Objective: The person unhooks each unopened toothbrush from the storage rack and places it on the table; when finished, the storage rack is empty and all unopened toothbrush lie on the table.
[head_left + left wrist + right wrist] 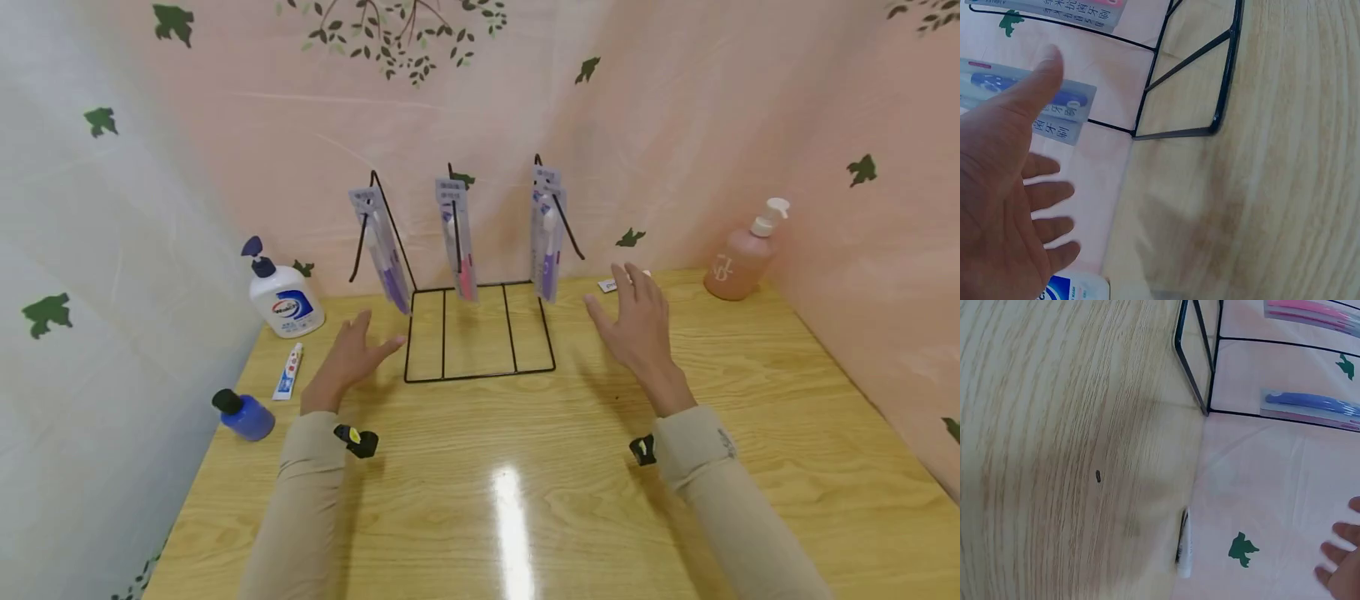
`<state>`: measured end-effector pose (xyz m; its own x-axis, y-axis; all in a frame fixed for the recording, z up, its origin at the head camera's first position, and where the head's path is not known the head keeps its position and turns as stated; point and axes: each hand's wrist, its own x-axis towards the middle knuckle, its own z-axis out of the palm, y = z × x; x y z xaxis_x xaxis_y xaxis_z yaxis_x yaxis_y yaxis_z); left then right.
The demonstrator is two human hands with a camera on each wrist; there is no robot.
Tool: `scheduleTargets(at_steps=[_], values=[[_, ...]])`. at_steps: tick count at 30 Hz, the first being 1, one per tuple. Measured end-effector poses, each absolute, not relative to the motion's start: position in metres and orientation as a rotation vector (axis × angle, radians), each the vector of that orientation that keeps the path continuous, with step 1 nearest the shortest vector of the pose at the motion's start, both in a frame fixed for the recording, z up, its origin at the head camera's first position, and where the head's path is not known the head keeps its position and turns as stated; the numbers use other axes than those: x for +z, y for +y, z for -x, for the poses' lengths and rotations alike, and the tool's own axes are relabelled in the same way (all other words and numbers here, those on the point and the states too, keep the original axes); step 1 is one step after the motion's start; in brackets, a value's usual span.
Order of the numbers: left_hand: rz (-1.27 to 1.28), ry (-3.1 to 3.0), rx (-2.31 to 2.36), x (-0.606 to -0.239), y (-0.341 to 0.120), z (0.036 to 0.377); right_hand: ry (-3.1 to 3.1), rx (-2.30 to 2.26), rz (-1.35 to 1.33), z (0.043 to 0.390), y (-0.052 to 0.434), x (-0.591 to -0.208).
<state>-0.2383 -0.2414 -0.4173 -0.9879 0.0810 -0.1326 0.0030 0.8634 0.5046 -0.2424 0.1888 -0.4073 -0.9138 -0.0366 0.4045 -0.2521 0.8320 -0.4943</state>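
Both hands are open above the surface [570, 467]: left hand [351, 354] and right hand [637, 321] flank the wire rack [480, 333], probably light, stiff; grasp its frame.

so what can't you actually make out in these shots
- Print on the toothbrush packs: too small in the head view, cropped in both wrist views.
- Right hand: cut by the right wrist frame edge, only fingertips show.
- White item behind that hand: half hidden, unidentifiable.
- Toothpaste tube label: too small.
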Motion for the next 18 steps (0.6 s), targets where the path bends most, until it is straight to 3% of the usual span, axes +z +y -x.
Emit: scheduleTargets(at_steps=[9,18], values=[[-0.290,2.822,0.891,-0.436,-0.244,0.239,-2.167,1.074,-0.579,0.236,0.167,-0.411],[-0.382,2.819,0.889,-0.465,-0.237,0.238,-2.085,1.110,-0.844,0.231,0.122,-0.423]])
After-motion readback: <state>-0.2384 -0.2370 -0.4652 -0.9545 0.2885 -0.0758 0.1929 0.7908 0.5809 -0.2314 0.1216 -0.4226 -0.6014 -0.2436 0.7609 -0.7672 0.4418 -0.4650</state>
